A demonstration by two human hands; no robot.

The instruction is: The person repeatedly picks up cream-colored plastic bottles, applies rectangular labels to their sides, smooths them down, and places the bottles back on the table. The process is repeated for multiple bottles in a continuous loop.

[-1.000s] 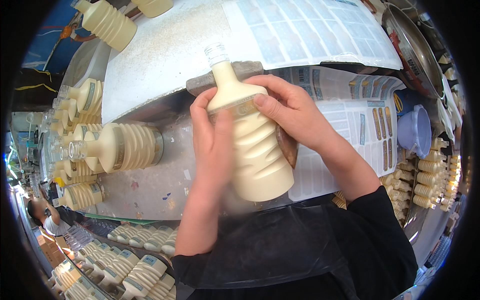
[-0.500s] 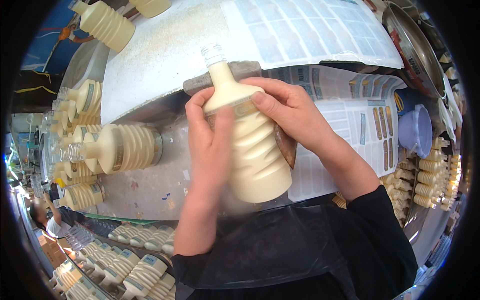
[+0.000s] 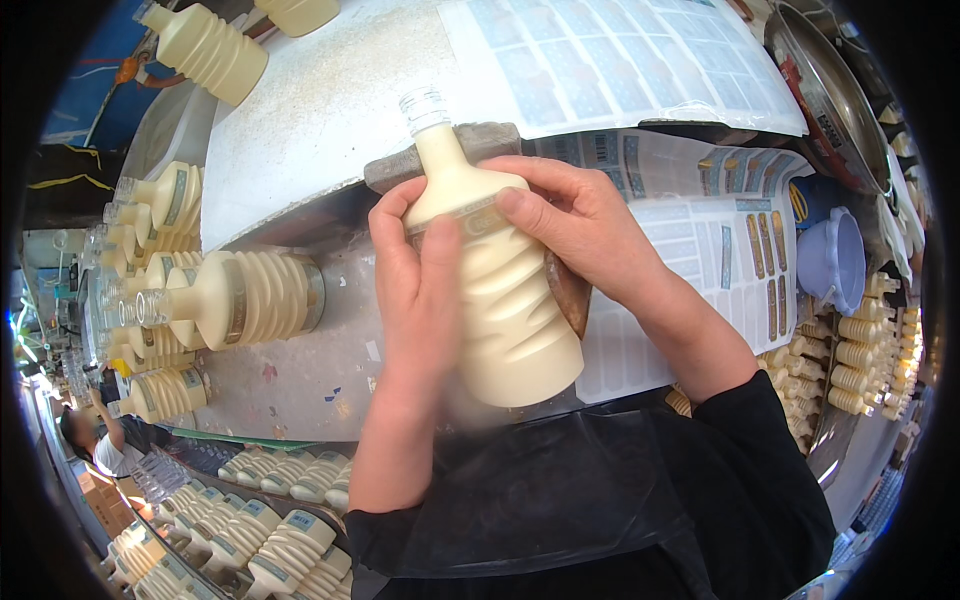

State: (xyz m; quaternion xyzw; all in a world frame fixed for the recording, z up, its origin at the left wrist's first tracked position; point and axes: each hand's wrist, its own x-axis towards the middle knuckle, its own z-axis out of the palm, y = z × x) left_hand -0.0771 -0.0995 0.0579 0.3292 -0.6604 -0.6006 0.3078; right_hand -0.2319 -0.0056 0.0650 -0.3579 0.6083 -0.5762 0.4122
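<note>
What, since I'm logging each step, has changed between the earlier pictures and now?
Nothing clearly changed beyond a slight shift of the whole view; nothing was taken hold of or let go. The left hand and right hand stay on the cream bottle; the grey block stays behind its neck.

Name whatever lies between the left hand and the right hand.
In the head view, a cream ribbed bottle lies between the left hand and the right hand, touched by both, its label band showing between the thumbs.
</note>
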